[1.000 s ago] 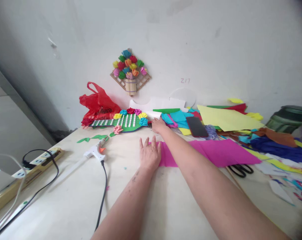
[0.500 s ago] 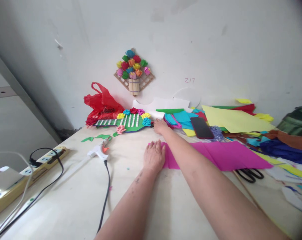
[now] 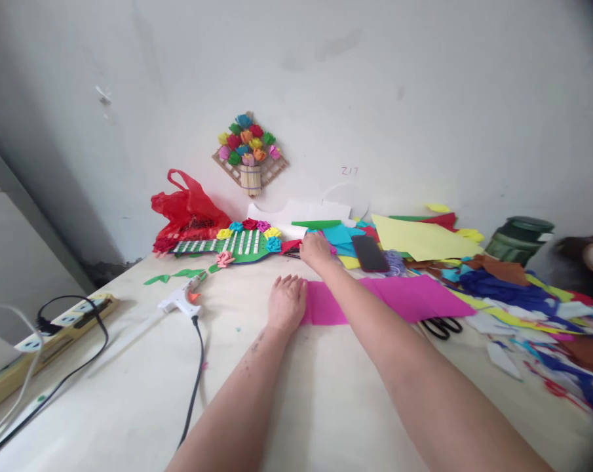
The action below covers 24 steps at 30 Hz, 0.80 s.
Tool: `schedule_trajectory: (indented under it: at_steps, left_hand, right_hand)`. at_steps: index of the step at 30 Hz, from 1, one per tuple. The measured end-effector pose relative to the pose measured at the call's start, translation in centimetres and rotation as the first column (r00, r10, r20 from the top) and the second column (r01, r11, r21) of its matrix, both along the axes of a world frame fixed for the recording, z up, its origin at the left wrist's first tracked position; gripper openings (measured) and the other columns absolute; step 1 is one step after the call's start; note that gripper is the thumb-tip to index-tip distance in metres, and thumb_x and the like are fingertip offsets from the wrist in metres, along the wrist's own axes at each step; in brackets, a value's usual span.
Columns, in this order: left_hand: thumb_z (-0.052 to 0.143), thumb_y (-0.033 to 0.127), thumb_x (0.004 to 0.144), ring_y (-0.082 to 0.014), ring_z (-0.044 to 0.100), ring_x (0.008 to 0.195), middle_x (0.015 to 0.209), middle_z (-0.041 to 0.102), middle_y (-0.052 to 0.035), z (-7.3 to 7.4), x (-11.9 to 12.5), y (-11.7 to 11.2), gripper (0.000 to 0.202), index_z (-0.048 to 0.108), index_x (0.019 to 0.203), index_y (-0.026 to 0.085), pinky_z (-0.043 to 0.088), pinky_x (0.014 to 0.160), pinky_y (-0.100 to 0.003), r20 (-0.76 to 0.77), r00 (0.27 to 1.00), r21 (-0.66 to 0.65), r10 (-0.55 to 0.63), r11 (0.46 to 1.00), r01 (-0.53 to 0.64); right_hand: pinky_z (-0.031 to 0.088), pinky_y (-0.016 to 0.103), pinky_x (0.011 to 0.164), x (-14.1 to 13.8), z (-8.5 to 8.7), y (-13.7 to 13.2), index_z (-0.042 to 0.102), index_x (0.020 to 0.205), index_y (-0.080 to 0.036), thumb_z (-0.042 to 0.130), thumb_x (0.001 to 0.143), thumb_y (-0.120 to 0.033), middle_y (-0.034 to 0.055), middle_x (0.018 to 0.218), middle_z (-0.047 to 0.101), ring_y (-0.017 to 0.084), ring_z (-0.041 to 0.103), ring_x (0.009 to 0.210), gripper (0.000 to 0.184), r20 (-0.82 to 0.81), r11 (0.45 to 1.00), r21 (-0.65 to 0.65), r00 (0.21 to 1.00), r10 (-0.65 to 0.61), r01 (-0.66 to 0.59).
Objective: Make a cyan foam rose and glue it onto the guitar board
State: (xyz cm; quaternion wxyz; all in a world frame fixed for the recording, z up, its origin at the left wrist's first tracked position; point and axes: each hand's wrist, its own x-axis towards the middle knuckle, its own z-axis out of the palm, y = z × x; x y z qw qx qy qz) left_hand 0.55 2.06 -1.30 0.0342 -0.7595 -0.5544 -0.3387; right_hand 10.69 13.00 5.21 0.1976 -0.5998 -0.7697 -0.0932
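My left hand [image 3: 287, 303] lies flat on the left end of a magenta sheet [image 3: 409, 295], its fingers stretched forward. That sheet looks like crepe paper or felt and spreads to the right under my right forearm. Farther back, my right hand [image 3: 316, 253] is closed at the edge of a coloured pile; its fingertips are partly hidden, and I cannot make out what is in them. Beside these fingertips lie a red piece [image 3: 290, 246] and something dark. Left of them is a green guitar-shaped craft [image 3: 249, 247] with white strips and paper roses.
A white glue gun [image 3: 181, 299] with a black cord lies at left, near a power strip [image 3: 87, 313]. A phone [image 3: 369, 254], black-handled scissors [image 3: 441, 326], a pale yellow sheet [image 3: 424, 237] and scraps lie right. A red bag [image 3: 192, 206] stands behind.
The view has turned to the right, showing more scraps and a dark green jar. My right hand's fingers have drawn in, and a red piece shows beside them. My left hand stays on the sheet.
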Motion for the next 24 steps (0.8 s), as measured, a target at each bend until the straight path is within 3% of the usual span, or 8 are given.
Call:
schedule_trajectory:
  at_steps: [3, 6, 9, 12, 14, 17, 20, 24]
  left_hand:
    - [0.036, 0.024, 0.090, -0.0180, 0.060, 0.104, 0.106, 0.067, -0.0102, 0.2, -0.1, -0.2, 0.031, 0.067, 0.091, 0.017, 0.040, 0.096, -0.030, 0.077, 0.995, 0.052, -0.064, 0.997, 0.060]
    - [0.037, 0.029, 0.090, -0.0185, 0.065, 0.087, 0.090, 0.071, -0.0095, 0.5, -0.1, -0.4, 0.033, 0.068, 0.085, 0.017, 0.046, 0.082, -0.028, 0.142, 0.990, -0.029, -0.012, 0.999, 0.017]
    - [0.038, 0.035, 0.089, -0.0188, 0.066, 0.079, 0.083, 0.071, -0.0092, 0.8, -0.3, -0.5, 0.037, 0.069, 0.085, 0.017, 0.047, 0.076, -0.027, 0.194, 0.978, -0.162, 0.071, 0.986, -0.039]
    - [0.038, 0.032, 0.089, -0.0185, 0.059, 0.106, 0.113, 0.065, -0.0090, 0.7, -0.3, -0.7, 0.036, 0.067, 0.103, 0.017, 0.042, 0.092, -0.027, 0.185, 0.982, -0.160, 0.025, 0.987, 0.005]
    - [0.035, 0.033, 0.089, -0.0183, 0.042, 0.126, 0.128, 0.055, -0.0064, 0.4, -0.2, -0.9, 0.040, 0.061, 0.115, 0.017, 0.031, 0.104, -0.029, 0.062, 0.997, -0.170, -0.052, 0.983, 0.062]
    - [0.032, 0.049, 0.088, -0.0239, 0.022, 0.137, 0.145, 0.033, -0.0026, -0.1, 0.2, -1.4, 0.056, 0.039, 0.137, 0.022, 0.018, 0.110, -0.042, -0.159, 0.981, -0.324, -0.107, 0.945, 0.050]
    - [0.024, 0.056, 0.087, -0.0259, 0.016, 0.138, 0.150, 0.022, -0.0037, -0.3, 0.6, -1.9, 0.065, 0.028, 0.142, 0.024, 0.013, 0.111, -0.046, -0.288, 0.951, -0.410, -0.108, 0.912, -0.021]
    - [0.017, 0.059, 0.086, -0.0261, 0.012, 0.139, 0.151, 0.020, -0.0044, -0.4, 0.7, -2.7, 0.067, 0.028, 0.143, 0.024, 0.012, 0.110, -0.047, -0.331, 0.940, -0.430, -0.084, 0.900, -0.071]
  right_hand:
    - [0.044, 0.031, 0.083, 1.5, -0.2, -1.6, 0.071, 0.087, -0.012, 0.043, 0.082, -0.018, 0.0130, 0.096, 0.069, 0.022, 0.060, 0.093, 0.028, -0.284, 1.000, 0.026, 0.959, 0.000, 0.008]
    - [0.046, 0.028, 0.080, 3.2, -1.0, -3.0, 0.070, 0.076, -0.017, 0.053, 0.073, -0.015, 0.0051, 0.085, 0.071, 0.019, 0.063, 0.084, 0.017, -0.571, 0.998, 0.059, 0.819, 0.049, -0.018]
    - [0.051, 0.027, 0.068, 4.5, -2.5, -4.3, 0.067, 0.069, -0.018, 0.059, 0.067, -0.016, 0.0013, 0.071, 0.069, 0.016, 0.063, 0.065, 0.008, -0.810, 0.998, 0.020, 0.584, 0.046, -0.052]
    - [0.052, 0.024, 0.057, 5.3, -4.6, -5.6, 0.064, 0.067, -0.017, 0.059, 0.063, -0.013, -0.0019, 0.059, 0.064, 0.012, 0.060, 0.051, 0.007, -0.957, 0.990, -0.132, 0.267, -0.113, -0.055]
    - [0.052, 0.024, 0.053, 5.6, -6.1, -6.4, 0.063, 0.068, -0.017, 0.058, 0.062, -0.012, -0.0024, 0.054, 0.062, 0.012, 0.059, 0.048, 0.008, -0.962, 0.985, -0.171, 0.224, -0.158, -0.038]
    - [0.050, 0.024, 0.048, 6.2, -7.8, -7.5, 0.061, 0.063, -0.016, 0.055, 0.058, -0.005, -0.0025, 0.050, 0.060, 0.012, 0.057, 0.043, 0.013, -0.956, 0.976, -0.217, 0.203, -0.213, 0.001]
    - [0.050, 0.022, 0.048, 6.9, -8.6, -8.2, 0.061, 0.061, -0.016, 0.052, 0.054, -0.001, -0.0034, 0.051, 0.060, 0.012, 0.058, 0.046, 0.020, -0.952, 0.975, -0.218, 0.211, -0.220, 0.030]
    - [0.050, 0.024, 0.048, 8.0, -8.6, -8.8, 0.062, 0.061, -0.017, 0.051, 0.053, -0.001, -0.0043, 0.050, 0.059, 0.013, 0.058, 0.046, 0.020, -0.951, 0.975, -0.211, 0.219, -0.220, 0.065]
